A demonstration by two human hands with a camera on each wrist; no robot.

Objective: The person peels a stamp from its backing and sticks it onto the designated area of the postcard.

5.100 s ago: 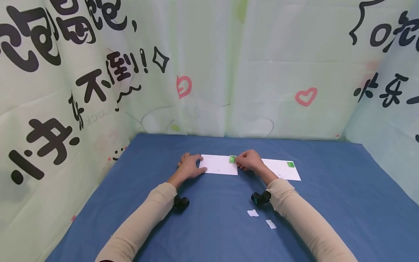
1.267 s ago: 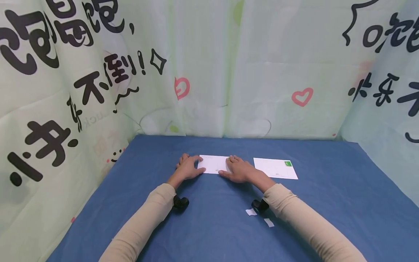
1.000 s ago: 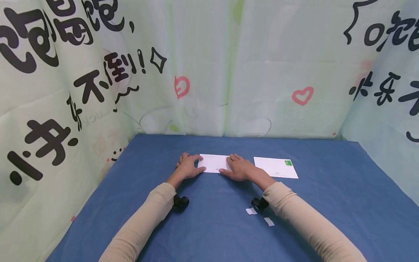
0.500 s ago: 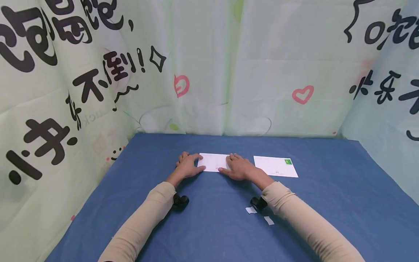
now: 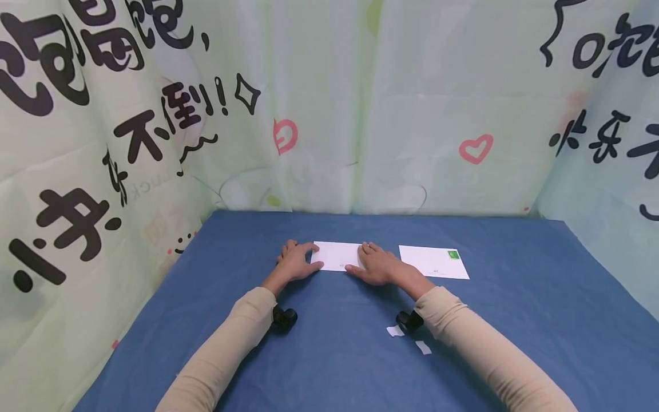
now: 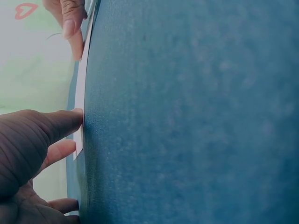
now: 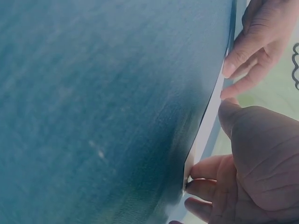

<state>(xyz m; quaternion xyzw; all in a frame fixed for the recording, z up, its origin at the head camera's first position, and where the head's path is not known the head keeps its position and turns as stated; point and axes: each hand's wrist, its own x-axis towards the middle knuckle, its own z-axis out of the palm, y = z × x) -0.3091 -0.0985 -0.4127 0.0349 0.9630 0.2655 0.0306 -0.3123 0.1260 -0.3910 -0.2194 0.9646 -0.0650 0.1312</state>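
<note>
A white envelope (image 5: pixel 334 256) lies flat on the blue cloth between both hands. My left hand (image 5: pixel 296 262) rests at its left end, with thumb and forefinger spread onto the corners; the left wrist view shows the thumb (image 6: pixel 70 122) on the near edge. Across the envelope's right end lies my right hand (image 5: pixel 377 265), its extended fingers pressing down and covering that end, so the upper right corner is hidden. To the right, a second white envelope (image 5: pixel 432 263) bears a green stamp (image 5: pixel 453 254) in its upper right corner.
Two small white paper scraps (image 5: pixel 395 331) lie nearer the person, by the right wrist's black camera (image 5: pixel 409 320). Blue cloth (image 5: pixel 329 355) covers the table. Pale printed curtains (image 5: pixel 401 114) enclose its back and sides.
About five seconds ago the right hand pinched a green stamp at the envelope's upper right corner. Now it lies flat over that end, hiding the stamp. The left hand has stayed in place.
</note>
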